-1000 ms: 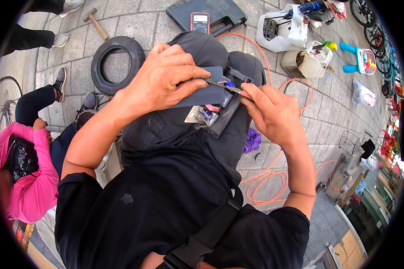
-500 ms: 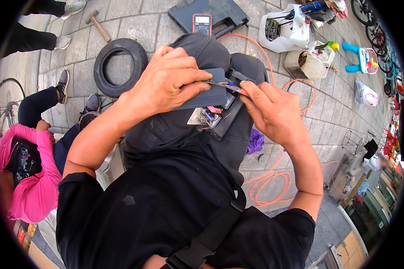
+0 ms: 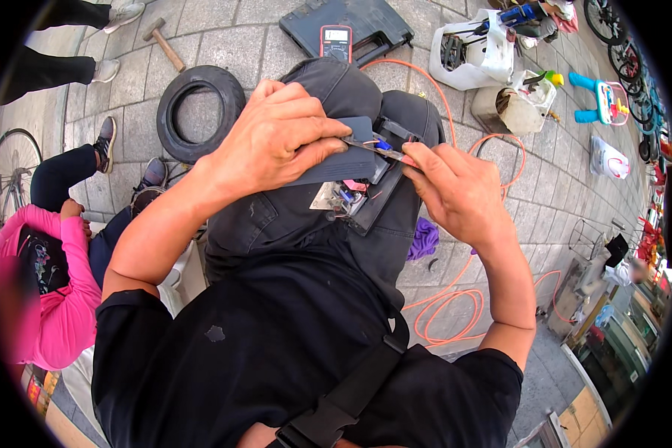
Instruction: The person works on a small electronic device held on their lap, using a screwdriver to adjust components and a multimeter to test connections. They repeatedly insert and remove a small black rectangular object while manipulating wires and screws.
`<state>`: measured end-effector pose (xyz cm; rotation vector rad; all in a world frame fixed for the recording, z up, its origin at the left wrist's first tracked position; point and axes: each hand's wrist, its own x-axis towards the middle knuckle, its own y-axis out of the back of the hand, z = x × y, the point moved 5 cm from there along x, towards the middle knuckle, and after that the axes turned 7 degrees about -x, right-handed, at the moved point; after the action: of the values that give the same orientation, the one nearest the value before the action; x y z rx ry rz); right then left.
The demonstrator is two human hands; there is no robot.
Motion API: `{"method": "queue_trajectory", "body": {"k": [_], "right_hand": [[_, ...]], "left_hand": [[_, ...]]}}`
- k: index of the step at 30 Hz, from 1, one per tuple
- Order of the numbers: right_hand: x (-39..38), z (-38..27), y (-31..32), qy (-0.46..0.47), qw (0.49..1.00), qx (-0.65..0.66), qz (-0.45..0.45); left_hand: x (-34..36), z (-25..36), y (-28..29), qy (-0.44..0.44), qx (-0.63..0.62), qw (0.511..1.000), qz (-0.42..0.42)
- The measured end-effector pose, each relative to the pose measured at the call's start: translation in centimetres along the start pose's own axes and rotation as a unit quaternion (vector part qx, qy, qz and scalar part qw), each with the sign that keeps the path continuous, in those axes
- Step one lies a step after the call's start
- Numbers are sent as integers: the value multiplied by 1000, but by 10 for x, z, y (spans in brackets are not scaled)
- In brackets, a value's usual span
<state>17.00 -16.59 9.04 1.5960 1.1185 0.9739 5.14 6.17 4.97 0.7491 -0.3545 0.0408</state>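
Note:
My left hand (image 3: pixel 280 138) is closed at the edge of a dark grey flat panel (image 3: pixel 328 168), its thumb and index finger pinching the tip of a thin metal tool (image 3: pixel 369 145). Closed on the red end of that tool is my right hand (image 3: pixel 452 190). Just under the tool a small blue part (image 3: pixel 383 143) shows. An opened black housing (image 3: pixel 373 205) rests on my dark-trousered lap, with wires, pink and blue bits and a silvery plate (image 3: pixel 322 196) among its parts. Exactly what my left fingertips touch is partly hidden.
A tyre (image 3: pixel 173 97), hammer (image 3: pixel 164 45), black case (image 3: pixel 384 30) with red multimeter (image 3: pixel 334 41), white jugs (image 3: pixel 455 67), orange hose (image 3: pixel 455 299) and purple cloth (image 3: pixel 424 239) lie around me. A person in pink (image 3: pixel 67 299) sits at left; another person's legs (image 3: pixel 56 67) stand beyond.
The whole view has shifted slightly down and right in the picture. Both hands keep almost the same grip and position on the tool over the panel and housing.

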Motion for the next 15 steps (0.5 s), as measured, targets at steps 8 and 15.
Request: {"method": "queue_trajectory", "body": {"k": [8, 15], "right_hand": [[-1, 2, -2, 4, 1000, -1, -3], [2, 0, -4, 28, 1000, 4, 0]], "left_hand": [[0, 1, 1, -2, 9, 1000, 2], [1, 1, -1, -16, -6, 1000, 12]]}}
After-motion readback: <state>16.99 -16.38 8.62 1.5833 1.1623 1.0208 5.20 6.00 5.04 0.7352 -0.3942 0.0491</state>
